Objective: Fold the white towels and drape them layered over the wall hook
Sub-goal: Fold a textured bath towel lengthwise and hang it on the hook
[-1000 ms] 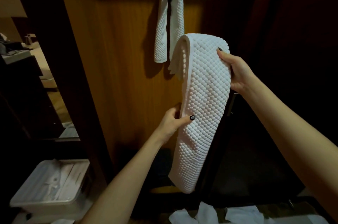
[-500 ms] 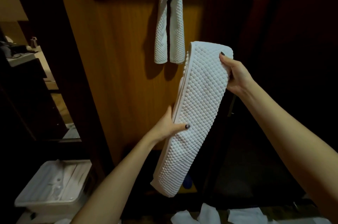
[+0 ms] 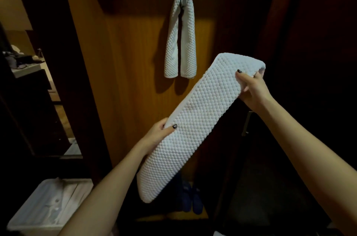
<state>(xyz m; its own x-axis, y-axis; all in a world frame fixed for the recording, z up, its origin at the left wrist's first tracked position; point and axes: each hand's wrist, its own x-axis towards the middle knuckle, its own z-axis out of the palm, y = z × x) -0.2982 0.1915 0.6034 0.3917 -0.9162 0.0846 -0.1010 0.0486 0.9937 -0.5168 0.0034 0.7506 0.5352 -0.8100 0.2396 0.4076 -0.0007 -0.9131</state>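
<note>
One white towel (image 3: 180, 42) hangs on the dimly seen wall hook (image 3: 184, 0), while the left hand (image 3: 159, 132) and right hand (image 3: 252, 89) grip the second folded towel (image 3: 195, 123), slanted below-right of it and apparently ready to be lifted over the first.

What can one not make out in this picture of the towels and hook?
Head view:
1. Hook: mostly covered by the hung towel.
2. Left hand: fingers hidden behind the held towel; only the thumb shows.
3. Blue things on the floor: dark, partly behind the held towel.
4. Bin contents: dim and blurred.
</note>
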